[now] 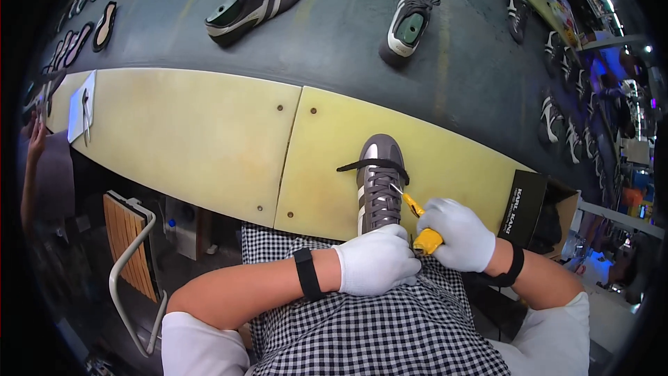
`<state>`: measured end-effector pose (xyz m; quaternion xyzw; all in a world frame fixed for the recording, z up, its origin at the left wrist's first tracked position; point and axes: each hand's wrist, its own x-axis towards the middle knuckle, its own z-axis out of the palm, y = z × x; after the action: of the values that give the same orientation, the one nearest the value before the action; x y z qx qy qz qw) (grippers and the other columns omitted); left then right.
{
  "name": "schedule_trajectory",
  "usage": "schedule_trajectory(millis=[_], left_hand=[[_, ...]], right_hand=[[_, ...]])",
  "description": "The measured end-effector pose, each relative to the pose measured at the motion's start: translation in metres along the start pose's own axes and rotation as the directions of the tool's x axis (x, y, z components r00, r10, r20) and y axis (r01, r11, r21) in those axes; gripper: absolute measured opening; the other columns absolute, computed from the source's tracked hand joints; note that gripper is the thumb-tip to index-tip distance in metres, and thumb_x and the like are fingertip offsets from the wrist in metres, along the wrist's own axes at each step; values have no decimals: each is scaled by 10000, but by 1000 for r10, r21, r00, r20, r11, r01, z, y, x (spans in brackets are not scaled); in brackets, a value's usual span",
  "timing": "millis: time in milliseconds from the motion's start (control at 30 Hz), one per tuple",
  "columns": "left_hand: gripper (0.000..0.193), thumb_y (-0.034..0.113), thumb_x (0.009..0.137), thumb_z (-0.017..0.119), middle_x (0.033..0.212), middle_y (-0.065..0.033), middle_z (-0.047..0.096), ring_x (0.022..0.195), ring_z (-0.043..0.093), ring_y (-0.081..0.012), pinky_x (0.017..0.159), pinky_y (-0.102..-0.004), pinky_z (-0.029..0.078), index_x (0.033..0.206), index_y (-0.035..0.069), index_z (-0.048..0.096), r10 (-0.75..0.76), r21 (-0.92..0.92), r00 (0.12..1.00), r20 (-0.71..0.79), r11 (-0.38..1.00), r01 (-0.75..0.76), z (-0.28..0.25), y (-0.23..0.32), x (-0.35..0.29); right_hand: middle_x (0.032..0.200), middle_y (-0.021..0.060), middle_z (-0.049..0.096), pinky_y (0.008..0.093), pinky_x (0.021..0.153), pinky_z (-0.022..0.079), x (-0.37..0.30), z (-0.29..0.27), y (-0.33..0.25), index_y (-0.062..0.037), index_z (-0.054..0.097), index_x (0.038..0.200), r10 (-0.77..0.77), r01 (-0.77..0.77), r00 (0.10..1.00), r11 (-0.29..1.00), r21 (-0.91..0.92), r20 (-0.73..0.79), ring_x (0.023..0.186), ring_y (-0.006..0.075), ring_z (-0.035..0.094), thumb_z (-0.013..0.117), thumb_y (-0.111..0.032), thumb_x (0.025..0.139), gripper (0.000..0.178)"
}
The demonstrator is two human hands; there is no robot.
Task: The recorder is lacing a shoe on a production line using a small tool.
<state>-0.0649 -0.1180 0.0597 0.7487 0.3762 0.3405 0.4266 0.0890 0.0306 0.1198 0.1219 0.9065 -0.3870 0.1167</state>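
Observation:
A grey sneaker [381, 191] with pale side stripes lies at the table's near edge, toe pointing away from me. Across its front rests a loose black lace [376, 164]. My left hand [379, 261], in a white glove, is closed at the shoe's ankle end and hides that part. To the right of the laces, my gloved right hand [459, 233] grips a yellow-handled tool [427, 241]. The tool's thin metal tip reaches the lacing; its exact kind is unclear.
Beyond the yellow table [188, 139] runs a dark conveyor belt [334, 35] carrying sneakers, including one grey shoe [257, 7], and insoles [104, 26] at left. A black box [525, 205] stands at right. A wooden-backed chair [131, 244] and another person's hand [36, 139] are at left.

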Motion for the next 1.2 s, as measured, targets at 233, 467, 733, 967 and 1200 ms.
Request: schedule_trajectory(millis=[233, 467, 733, 967, 1200], left_hand=[[257, 297, 947, 639, 753, -66, 653, 808, 637, -299, 861, -422, 487, 785, 99, 655, -34, 6, 998, 54, 999, 34, -3, 0, 4], [274, 280, 926, 641, 681, -71, 652, 727, 645, -275, 793, -388, 488, 719, 101, 643, -52, 95, 997, 60, 994, 46, -7, -3, 5], [214, 282, 900, 662, 743, -53, 680, 773, 661, -258, 839, -365, 473, 788, 99, 656, -65, 121, 994, 90, 991, 54, -5, -5, 10], [204, 276, 952, 628, 972, -89, 692, 997, 645, -288, 943, -424, 470, 958, 77, 673, -52, 62, 991, 122, 997, 44, -3, -6, 10], [146, 180, 885, 622, 761, -77, 698, 791, 666, -285, 859, -387, 499, 779, 97, 681, -4, 68, 999, -37, 998, 7, -1, -7, 7]], right_hand=[[890, 176, 658, 438, 744, 522, 13, -27, -16, -60, 632, 931, 104, -108, 994, 989, 103, 44, 803, 385, 633, 646, -80, 751, 182], [854, 206, 667, 408, 754, 532, 36, -67, -48, -27, 633, 986, 282, -309, 946, 934, 182, 156, 810, 401, 661, 615, -116, 767, 236], [867, 132, 618, 451, 743, 492, 12, -33, -17, -85, 624, 942, 68, -72, 993, 997, -36, -98, 845, 372, 613, 656, -35, 694, 255], [872, 136, 645, 459, 761, 495, 24, -27, -12, -82, 665, 945, -88, 118, 971, 985, -124, 222, 840, 362, 630, 645, -50, 735, 213], [943, 143, 674, 453, 816, 530, 42, -55, -18, -83, 672, 1011, 31, -30, 939, 1000, -10, 343, 926, 370, 658, 624, -37, 745, 274]])
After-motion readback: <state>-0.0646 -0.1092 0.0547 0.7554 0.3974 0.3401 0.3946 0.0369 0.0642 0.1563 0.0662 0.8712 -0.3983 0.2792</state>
